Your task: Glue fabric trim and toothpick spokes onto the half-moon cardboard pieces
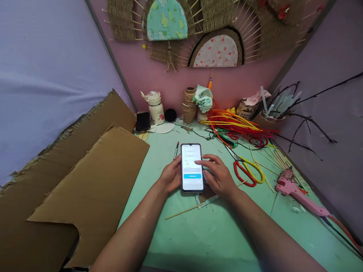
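A lit smartphone (192, 185) stands tilted up over the green table, its screen showing a form with a blue button. My left hand (172, 174) is closed around its left edge. My right hand (217, 173) is at the phone's right side, one finger over the screen and the others apart; it grips nothing that I can see. Beneath the phone lies a small brown piece with a pale patterned edge (202, 201), mostly hidden. A thin wooden stick (181, 213) lies by it, and a pen (176, 150) rests behind my left hand.
Cut cardboard sheets (102, 181) lean at the left. Scissors (244, 170) and a pink glue gun (303, 196) lie at the right. Along the back stand a white bottle (155, 107), twine spool (189, 105), orange and yellow strips (235, 122), and a pot of glue sticks (272, 119).
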The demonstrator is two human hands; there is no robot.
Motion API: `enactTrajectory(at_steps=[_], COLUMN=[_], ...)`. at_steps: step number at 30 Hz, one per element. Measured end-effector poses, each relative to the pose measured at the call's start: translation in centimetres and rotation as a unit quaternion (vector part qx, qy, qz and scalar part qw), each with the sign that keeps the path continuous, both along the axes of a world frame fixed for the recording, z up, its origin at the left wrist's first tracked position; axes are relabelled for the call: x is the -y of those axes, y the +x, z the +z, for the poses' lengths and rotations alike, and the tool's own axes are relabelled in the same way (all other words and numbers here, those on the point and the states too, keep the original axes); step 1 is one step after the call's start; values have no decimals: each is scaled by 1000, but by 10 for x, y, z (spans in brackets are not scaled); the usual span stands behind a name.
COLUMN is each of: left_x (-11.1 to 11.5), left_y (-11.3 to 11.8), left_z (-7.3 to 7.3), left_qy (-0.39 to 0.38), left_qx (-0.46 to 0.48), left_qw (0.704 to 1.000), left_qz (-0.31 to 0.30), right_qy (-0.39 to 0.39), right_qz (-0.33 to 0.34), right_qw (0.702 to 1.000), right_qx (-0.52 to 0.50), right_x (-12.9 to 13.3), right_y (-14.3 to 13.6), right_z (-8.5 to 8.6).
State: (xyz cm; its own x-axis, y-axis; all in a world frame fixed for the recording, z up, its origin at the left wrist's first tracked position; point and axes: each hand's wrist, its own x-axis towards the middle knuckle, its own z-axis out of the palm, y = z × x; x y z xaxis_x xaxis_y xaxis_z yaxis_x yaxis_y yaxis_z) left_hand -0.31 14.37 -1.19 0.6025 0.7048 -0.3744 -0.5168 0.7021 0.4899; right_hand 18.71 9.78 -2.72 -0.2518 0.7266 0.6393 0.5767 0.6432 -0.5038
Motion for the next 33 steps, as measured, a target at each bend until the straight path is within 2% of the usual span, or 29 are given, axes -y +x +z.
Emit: enactTrajectory(at_steps=[7, 15, 25, 33], left_x=[0, -2, -1, -2], left_y=[-2, -5, -4, -4], left_z=[1, -6, -1, -4], left_qy=[-5, 3, -4, -5], left_qx=[-1, 24, 6, 19], left_qw=[1000, 999, 1000, 1000], left_qz=[-11, -23, -18, -10], right_qy=[27, 32, 35, 24], right_qz=[-59, 16, 10, -7], right_qw=[998, 999, 999, 1000], right_qx=[-21, 3, 12, 8], right_x=[2, 5, 4, 2], right_y=[3, -1, -1, 1], right_z=[2, 1, 1, -3])
